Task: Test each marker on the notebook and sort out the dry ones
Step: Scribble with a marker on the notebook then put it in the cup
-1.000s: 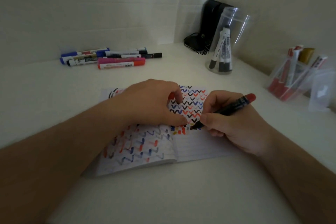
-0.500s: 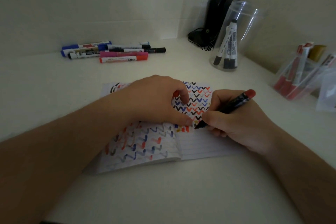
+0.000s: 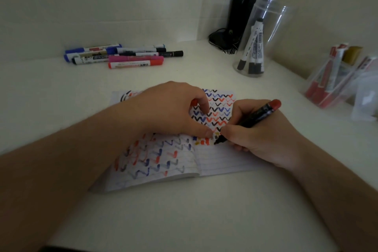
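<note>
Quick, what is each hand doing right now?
Left hand: curled, holding a small red cap while resting on the notebook.
Right hand: gripping the black marker, tip on the page.

A black marker (image 3: 252, 120) with a red end touched its tip to the open notebook (image 3: 221, 161), already filled with coloured zigzags.

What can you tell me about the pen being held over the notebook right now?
The black-barrelled marker with a red end looks like smooth plastic, uncapped, with a dark tip. It slants down to the left, its tip at the lined paper of the open notebook, just right of a row of small red and yellow test marks. The right hand grips it near the tip in a writing hold; the red end sticks up beyond the knuckles. Nothing else touches it.
</note>
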